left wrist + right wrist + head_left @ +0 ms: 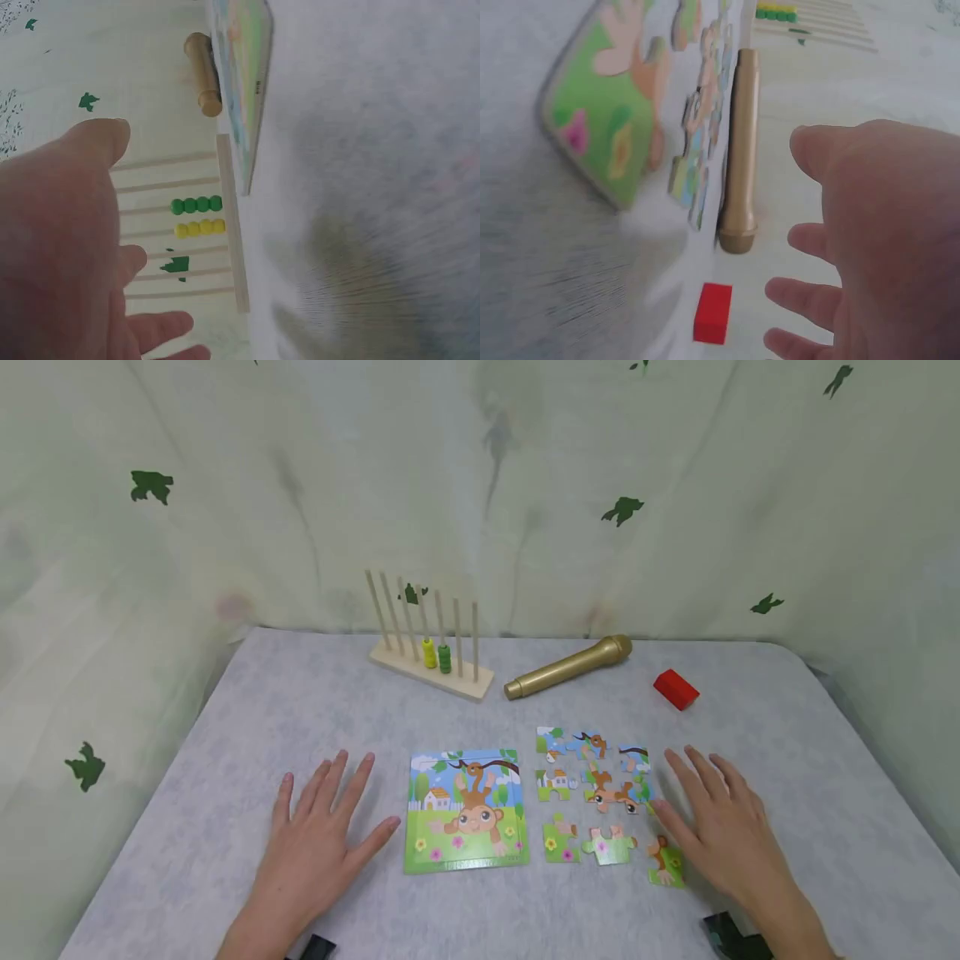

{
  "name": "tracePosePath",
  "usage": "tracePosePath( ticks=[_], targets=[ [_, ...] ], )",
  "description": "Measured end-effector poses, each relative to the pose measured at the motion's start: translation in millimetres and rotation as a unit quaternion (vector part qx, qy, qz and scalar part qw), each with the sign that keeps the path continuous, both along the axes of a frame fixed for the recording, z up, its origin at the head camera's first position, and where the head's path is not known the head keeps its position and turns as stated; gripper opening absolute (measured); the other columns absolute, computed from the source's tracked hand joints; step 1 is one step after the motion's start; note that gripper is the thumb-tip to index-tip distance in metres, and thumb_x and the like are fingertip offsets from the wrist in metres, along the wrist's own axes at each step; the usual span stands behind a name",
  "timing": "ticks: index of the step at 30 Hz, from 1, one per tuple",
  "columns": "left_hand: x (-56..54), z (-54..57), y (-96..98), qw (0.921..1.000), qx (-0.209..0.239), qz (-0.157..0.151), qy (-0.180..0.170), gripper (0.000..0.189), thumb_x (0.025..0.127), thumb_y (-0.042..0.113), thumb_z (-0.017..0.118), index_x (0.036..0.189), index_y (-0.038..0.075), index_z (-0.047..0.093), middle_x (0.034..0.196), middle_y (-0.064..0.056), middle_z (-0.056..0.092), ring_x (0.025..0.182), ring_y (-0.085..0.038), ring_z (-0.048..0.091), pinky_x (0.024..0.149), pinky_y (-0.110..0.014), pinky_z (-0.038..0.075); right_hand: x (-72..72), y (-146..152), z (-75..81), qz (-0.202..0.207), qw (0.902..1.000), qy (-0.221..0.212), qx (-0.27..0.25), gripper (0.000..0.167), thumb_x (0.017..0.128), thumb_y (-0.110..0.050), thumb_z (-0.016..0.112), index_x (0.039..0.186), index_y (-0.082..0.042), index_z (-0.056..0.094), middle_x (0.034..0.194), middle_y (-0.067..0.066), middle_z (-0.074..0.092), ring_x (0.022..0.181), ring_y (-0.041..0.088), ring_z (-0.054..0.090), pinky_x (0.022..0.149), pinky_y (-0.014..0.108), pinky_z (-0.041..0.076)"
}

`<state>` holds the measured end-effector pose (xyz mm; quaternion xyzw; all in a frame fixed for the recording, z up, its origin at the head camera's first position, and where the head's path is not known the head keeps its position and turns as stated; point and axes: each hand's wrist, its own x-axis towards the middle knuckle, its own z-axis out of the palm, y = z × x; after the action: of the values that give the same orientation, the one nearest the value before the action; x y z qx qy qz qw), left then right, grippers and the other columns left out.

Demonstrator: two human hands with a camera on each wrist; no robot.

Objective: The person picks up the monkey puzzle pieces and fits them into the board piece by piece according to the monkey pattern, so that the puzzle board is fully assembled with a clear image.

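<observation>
Just left of the splayed right hand lie loose puzzle pieces, farther from the left hand, also splayed.

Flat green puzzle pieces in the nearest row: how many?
3: the green piece with yellow and pink flowers at left, the green piece with a pink flower in the middle, and the green and brown piece at right, near the right hand.
</observation>
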<state>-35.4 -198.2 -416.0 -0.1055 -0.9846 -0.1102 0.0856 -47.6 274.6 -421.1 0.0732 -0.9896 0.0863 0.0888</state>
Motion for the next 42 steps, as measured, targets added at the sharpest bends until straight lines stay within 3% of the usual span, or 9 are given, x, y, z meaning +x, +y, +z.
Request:
tracePosePath(
  ticks=[6, 9, 16, 20, 25, 33, 42],
  targets=[
    [-5.9, 17.5, 1.9, 0.9961, 0.072, -0.034, -0.038, 0.077, 0.102, 0.053, 0.059, 0.164, 0.018, 0.031, 0.162, -0.018, 0.039, 0.145, -0.042, 0.041, 0.117, -0.067, 0.03, -16.9, -5, 14.6, 0.087, 0.9947, 0.053, -0.011, 0.068, 0.094, -0.036, 0.073, 0.152, -0.01, 0.049, 0.149, 0.022, 0.052, 0.134, 0.047, 0.044, 0.1, 0.072, 0.043],
    [-14.2, 19.3, 2.2, 0.9916, 0.104, -0.047, -0.061, 0.076, 0.102, 0.052, 0.059, 0.163, 0.016, 0.032, 0.163, -0.017, 0.039, 0.145, -0.042, 0.041, 0.115, -0.067, 0.033, -25.8, -9, 22.9, 0.116, 0.9914, 0.061, -0.01, 0.067, 0.093, -0.035, 0.075, 0.15, -0.008, 0.051, 0.146, 0.021, 0.054, 0.132, 0.046, 0.047, 0.103, 0.068, 0.044],
    [-39.2, -2.0, 6.6, 0.9758, 0.157, -0.118, -0.096, 0.081, 0.099, 0.052, 0.066, 0.162, 0.012, 0.034, 0.163, -0.011, 0.042, 0.149, -0.037, 0.04, 0.117, -0.063, 0.036, -47.3, -24, 33.6, 0.156, 0.9872, 0.029, -0.02, 0.065, 0.095, -0.034, 0.075, 0.15, -0.009, 0.052, 0.145, 0.017, 0.057, 0.133, 0.039, 0.048, 0.106, 0.063, 0.045],
    [-45.0, -15.8, 6.3, 0.9679, 0.165, -0.148, -0.118, 0.092, 0.091, 0.056, 0.074, 0.162, 0.012, 0.035, 0.163, -0.01, 0.041, 0.15, -0.035, 0.037, 0.121, -0.062, 0.03, -62.4, -38, 33.8, 0.177, 0.9832, 0.006, -0.043, 0.062, 0.097, -0.035, 0.073, 0.15, -0.009, 0.053, 0.146, 0.015, 0.058, 0.134, 0.037, 0.05, 0.108, 0.06, 0.047],
    [-48.3, -23.4, 3.7, 0.9637, 0.151, -0.173, -0.136, 0.11, 0.079, 0.07, 0.077, 0.16, 0.009, 0.038, 0.164, -0.012, 0.039, 0.154, -0.036, 0.031, 0.124, -0.061, 0.021, -77.1, -54, 31.5, 0.178, 0.9806, -0.038, -0.073, 0.059, 0.096, -0.033, 0.075, 0.146, -0.008, 0.058, 0.144, 0.013, 0.06, 0.133, 0.036, 0.053, 0.105, 0.056, 0.052],
    [-48.0, -29.0, -3.0, 0.9636, 0.111, -0.213, -0.117, 0.123, 0.067, 0.082, 0.076, 0.157, 0.005, 0.042, 0.167, -0.012, 0.035, 0.155, -0.037, 0.028, 0.122, -0.06, 0.02, -88.9, -72, 28.7, 0.188, 0.9746, -0.097, -0.073, 0.053, 0.095, -0.025, 0.076, 0.142, -0.006, 0.061, 0.141, 0.014, 0.062, 0.133, 0.038, 0.054, 0.103, 0.055, 0.053],
    [-39.9, -40.6, 4.7, 0.9708, 0.076, -0.222, -0.052, 0.122, 0.069, 0.087, 0.067, 0.157, 0.006, 0.043, 0.166, -0.011, 0.036, 0.153, -0.031, 0.033, 0.125, -0.045, 0.012, -100.5, -84, 30.9, 0.208, 0.969, -0.111, -0.074, 0.05, 0.092, -0.02, 0.079, 0.137, -0.003, 0.065, 0.139, 0.015, 0.064, 0.132, 0.038, 0.055, 0.108, 0.056, 0.05]
  ],
)
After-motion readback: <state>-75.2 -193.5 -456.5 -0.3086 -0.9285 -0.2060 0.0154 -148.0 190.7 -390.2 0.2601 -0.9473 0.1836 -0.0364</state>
